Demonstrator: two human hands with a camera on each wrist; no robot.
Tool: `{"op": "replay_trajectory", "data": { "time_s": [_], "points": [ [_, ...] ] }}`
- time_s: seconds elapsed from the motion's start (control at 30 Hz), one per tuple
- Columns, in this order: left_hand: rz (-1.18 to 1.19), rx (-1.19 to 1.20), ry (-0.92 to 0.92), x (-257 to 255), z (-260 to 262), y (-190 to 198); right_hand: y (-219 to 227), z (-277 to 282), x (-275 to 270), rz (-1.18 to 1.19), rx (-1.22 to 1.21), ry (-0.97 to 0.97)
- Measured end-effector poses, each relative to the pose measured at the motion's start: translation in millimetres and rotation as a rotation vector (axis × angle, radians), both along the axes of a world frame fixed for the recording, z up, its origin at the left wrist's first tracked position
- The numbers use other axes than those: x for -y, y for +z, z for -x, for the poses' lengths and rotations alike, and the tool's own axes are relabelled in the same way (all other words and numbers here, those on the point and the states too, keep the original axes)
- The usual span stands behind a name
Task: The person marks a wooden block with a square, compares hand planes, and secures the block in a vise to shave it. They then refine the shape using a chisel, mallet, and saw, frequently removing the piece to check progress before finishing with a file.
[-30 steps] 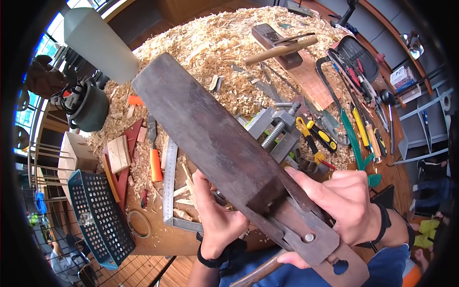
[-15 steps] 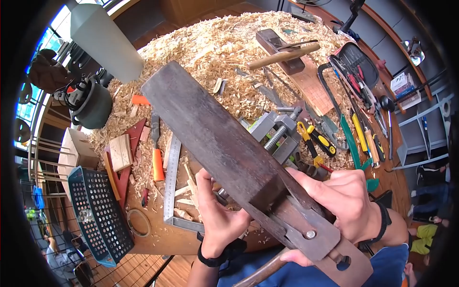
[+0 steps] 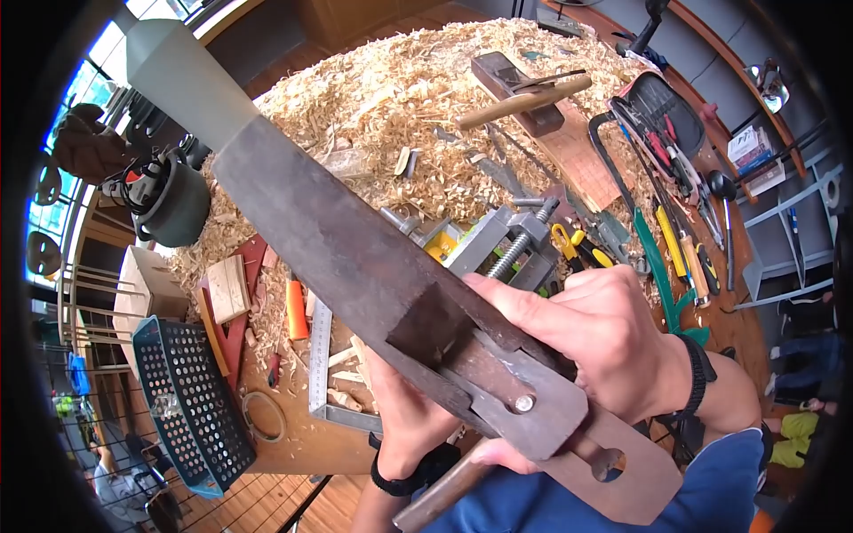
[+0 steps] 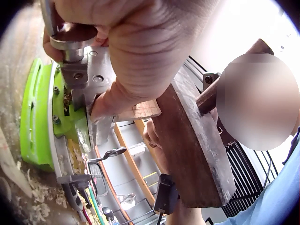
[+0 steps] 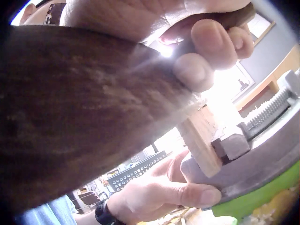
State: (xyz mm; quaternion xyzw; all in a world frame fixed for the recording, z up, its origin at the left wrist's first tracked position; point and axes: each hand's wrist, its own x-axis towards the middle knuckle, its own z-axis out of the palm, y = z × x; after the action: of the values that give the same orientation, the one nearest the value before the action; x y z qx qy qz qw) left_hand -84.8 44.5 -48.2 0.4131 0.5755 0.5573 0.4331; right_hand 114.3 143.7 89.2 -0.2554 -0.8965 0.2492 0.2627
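My right hand (image 3: 600, 342) grips a large dark wooden hand plane (image 3: 329, 235) near its blade end, over the bench. Its curled fingertips (image 5: 213, 51) show above the plane body (image 5: 84, 103) in the right wrist view. Below the plane, my left hand (image 3: 407, 413) is partly hidden. The left wrist view has that hand (image 4: 145, 51) holding the metal vise (image 4: 96, 68), thumb against its plate. From the right wrist, the left hand (image 5: 154, 192) wraps the vise's corner. A light wood piece (image 5: 199, 147) stands in the vise (image 5: 234, 147), close to the plane.
Wood shavings (image 3: 391, 89) cover much of the bench. A smaller plane (image 3: 515, 89) rests on a board at the back right, beside a green-handled saw (image 3: 653, 266). A perforated basket (image 3: 191, 404), a steel square (image 3: 320, 364) and an orange-handled chisel (image 3: 296, 309) lie left.
The plane and my right hand have shifted left in the head view. The plane's far end now overlaps the frosted container, and its body covers the chisel's blade. My left hand stays low beneath it.
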Motion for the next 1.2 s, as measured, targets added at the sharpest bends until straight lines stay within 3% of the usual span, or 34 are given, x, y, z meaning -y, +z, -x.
{"op": "replay_trajectory", "data": {
  "time_s": [0.13,0.3,0.63,0.87,1.17,1.2],
  "points": [
    [-0.029,-0.13,-0.05,5,3,1,11,-15,12,-0.021,0.149,0.01],
    [-0.074,-0.13,-0.076,1,0,24,18,-32,29,0.017,0.223,-0.002],
    [-0.04,-0.122,-0.042,3,2,11,9,-23,22,0.034,0.108,-0.012],
    [-0.135,-0.317,-0.034,-5,3,22,10,-31,30,0.025,0.141,-0.045],
    [-0.099,-0.136,0.013,-5,1,15,9,-26,25,0.026,0.149,-0.032],
    [-0.135,-0.219,0.002,-7,2,20,8,-28,28,0.033,0.135,-0.044]
  ]
}}
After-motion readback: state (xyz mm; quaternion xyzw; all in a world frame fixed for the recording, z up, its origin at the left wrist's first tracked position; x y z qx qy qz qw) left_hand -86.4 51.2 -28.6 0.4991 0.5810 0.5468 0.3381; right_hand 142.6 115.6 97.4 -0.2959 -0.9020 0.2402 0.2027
